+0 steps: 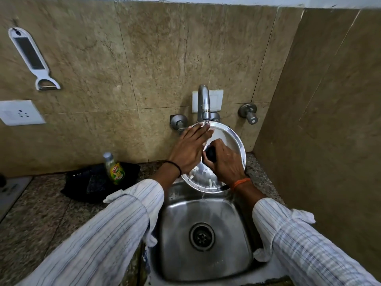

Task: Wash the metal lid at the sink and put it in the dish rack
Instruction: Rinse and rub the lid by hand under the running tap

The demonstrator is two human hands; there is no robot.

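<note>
A round metal lid point(231, 141) with a black knob point(210, 153) is held tilted over the steel sink point(231, 254), right under the tap spout point(204, 104). Water runs onto its upper edge, and soapy foam clings to its lower part. My right hand point(225, 162) is closed around the black knob. My left hand point(190, 150) lies flat on the lid's face with fingers stretched toward the spout. No dish rack shows in this view.
A dish soap bottle point(114, 169) stands on a dark cloth point(82, 184) on the granite counter point(41, 213) left of the sink. Two tap valves point(179, 122) point(248, 113) stick out of the tiled wall. A peeler-grater point(31, 56) hangs at upper left. A side wall point(319, 120) closes the right.
</note>
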